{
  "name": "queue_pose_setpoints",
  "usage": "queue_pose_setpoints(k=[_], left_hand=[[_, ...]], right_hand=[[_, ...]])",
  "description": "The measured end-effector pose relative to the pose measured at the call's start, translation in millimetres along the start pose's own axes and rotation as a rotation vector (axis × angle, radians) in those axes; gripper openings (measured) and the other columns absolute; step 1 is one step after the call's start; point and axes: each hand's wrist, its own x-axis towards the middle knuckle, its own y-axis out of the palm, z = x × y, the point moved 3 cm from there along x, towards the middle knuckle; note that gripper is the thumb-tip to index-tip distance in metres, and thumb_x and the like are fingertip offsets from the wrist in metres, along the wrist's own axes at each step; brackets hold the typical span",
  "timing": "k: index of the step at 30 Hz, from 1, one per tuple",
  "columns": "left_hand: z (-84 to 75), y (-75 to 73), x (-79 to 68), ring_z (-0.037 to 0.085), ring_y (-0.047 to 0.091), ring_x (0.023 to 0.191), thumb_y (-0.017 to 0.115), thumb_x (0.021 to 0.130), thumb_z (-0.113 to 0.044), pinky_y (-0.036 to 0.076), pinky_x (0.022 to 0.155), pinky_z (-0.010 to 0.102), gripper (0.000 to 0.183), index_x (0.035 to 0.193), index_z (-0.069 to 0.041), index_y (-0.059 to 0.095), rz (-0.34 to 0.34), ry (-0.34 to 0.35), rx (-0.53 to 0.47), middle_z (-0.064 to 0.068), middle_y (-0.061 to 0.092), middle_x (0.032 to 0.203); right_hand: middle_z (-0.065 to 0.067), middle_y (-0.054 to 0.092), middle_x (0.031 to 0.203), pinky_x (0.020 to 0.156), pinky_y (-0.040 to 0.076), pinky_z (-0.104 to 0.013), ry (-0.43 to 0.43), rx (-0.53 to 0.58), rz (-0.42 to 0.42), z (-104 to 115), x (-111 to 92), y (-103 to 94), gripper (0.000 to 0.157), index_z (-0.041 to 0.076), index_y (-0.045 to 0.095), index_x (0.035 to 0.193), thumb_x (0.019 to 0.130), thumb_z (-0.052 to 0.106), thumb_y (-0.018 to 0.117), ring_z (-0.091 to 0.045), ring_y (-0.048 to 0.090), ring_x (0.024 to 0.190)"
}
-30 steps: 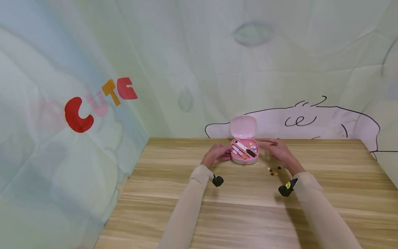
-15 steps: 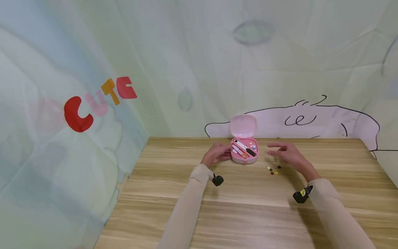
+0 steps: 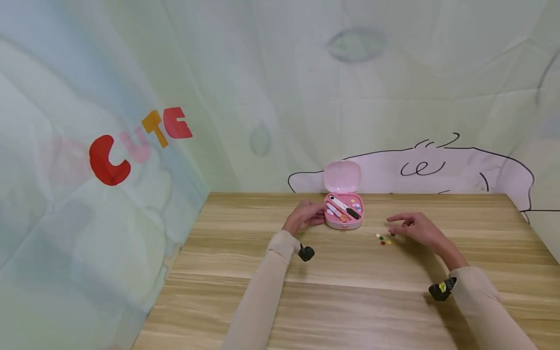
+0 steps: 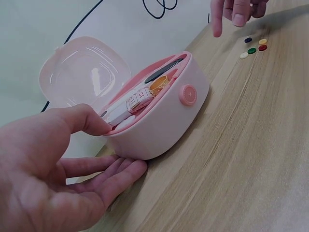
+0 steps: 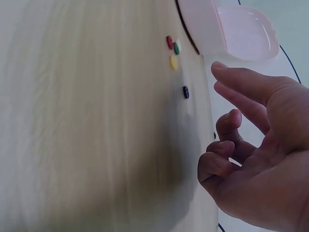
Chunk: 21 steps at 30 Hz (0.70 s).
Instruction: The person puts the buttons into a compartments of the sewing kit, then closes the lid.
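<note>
A pink sewing box stands on the table with its lid raised. Inside lie a rolled tape measure, a gold thimble, a slim white-and-black tool and small buttons. My left hand holds the box at its left side, thumb on the rim and fingers low against the wall. To the right of the box my right hand hovers by several loose buttons: green, red, yellow, white and dark. Nothing is in it.
The wooden table meets a printed cloth backdrop behind the box. Another cloth with coloured letters hangs along the left side.
My right hand has left the right side of the box, moving right and toward me, and is now over the loose buttons. The left hand and the box have stayed put.
</note>
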Motion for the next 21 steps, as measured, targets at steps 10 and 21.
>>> queue_pose_setpoints(k=[10,21], left_hand=[[0.3,-0.5,1.0,0.016,0.067,0.082,0.067,0.099,-0.012,0.063,0.086,0.032,0.017,0.102,0.003,0.072,-0.007,0.000,0.008,0.010,0.070,0.092],[0.3,0.3,1.7,0.015,0.067,0.081,0.066,0.098,-0.011,0.063,0.085,0.031,0.013,0.098,0.001,0.071,-0.003,-0.003,-0.005,0.009,0.070,0.091]], right_hand=[[-0.001,0.052,0.070,0.050,0.037,-0.026,0.023,-0.054,-0.008,-9.4,-7.6,3.4,0.033,0.000,0.073,0.122,0.096,0.021,0.075,-0.017,0.047,0.063],[0.001,0.052,0.066,0.049,0.037,-0.026,-0.015,-0.112,-0.092,-14.9,-6.6,9.6,0.019,0.003,0.079,0.109,0.094,0.014,0.075,-0.017,0.047,0.060]])
